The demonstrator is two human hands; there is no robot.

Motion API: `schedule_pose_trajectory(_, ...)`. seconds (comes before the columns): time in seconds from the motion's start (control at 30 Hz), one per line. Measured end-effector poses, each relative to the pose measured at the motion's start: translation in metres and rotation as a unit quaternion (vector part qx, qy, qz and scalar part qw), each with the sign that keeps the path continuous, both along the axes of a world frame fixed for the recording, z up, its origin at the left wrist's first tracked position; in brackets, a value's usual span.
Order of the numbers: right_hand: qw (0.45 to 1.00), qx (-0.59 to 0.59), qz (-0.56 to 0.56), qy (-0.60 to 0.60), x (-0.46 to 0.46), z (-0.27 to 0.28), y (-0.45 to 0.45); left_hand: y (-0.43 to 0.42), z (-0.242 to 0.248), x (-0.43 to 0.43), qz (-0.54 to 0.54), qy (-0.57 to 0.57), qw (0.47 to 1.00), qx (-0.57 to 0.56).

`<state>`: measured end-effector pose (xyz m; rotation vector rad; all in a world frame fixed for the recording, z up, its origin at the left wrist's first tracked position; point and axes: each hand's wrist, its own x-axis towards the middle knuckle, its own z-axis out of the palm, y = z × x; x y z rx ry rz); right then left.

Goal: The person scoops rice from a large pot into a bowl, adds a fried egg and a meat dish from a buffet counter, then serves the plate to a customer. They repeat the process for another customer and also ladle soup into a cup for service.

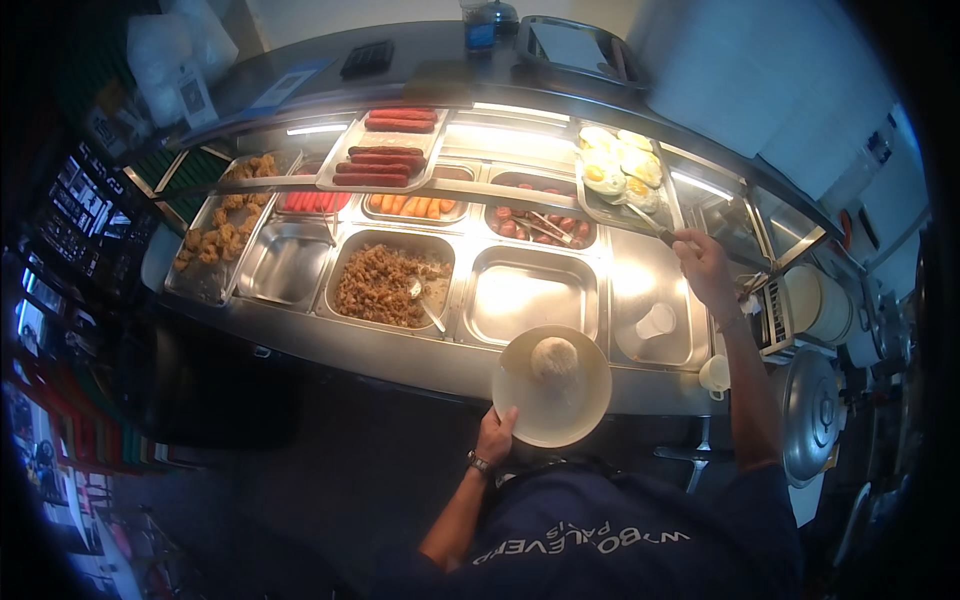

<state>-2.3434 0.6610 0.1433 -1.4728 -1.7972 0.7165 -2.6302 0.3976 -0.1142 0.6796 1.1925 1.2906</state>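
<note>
My left hand (496, 436) grips the rim of a round, pale plate (551, 409), thumb on top. A mound of rice (554, 358) sits toward the plate's far side. Out to the right, my right hand (699, 259) is closed around the dark handle of a serving utensil (651, 220). Its far end reaches into a metal tray (669, 172) on the upper shelf, at the near edge of several fried eggs (619, 161). Whether an egg rests on the utensil I cannot tell.
Below the shelf, steel pans hold minced brown food (382, 285) with a spoon, sliced sausages (517, 225) and fried pieces (225, 232). Red sausages (379, 165) lie on a shelf tray. At right are a clear cup (656, 321), a mug (715, 375) and a large pot lid (814, 420).
</note>
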Motion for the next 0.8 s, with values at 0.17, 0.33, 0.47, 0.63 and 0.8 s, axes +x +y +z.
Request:
schedule_pose_trajectory(0.17,0.997,0.064,0.023,0.039,-0.001,-0.025,0.007,0.008,0.000,-0.003,0.012,0.014,1.000,0.013)
schedule_pose_trajectory(0.33,0.995,0.050,0.023,0.089,0.007,-0.030,-0.012,0.020,0.004,-0.004,0.044,0.031,0.998,0.016)
schedule_pose_trajectory(0.47,0.993,0.080,0.058,0.060,0.031,-0.005,-0.045,0.035,0.010,-0.005,0.061,0.081,0.995,-0.003)
schedule_pose_trajectory(0.63,0.992,-0.088,0.088,-0.014,0.061,0.027,-0.109,0.057,0.028,0.002,0.094,0.026,0.995,0.020)
schedule_pose_trajectory(0.8,0.955,-0.171,0.167,-0.174,0.039,0.019,-0.153,0.073,0.043,0.023,0.111,-0.128,0.985,0.020)
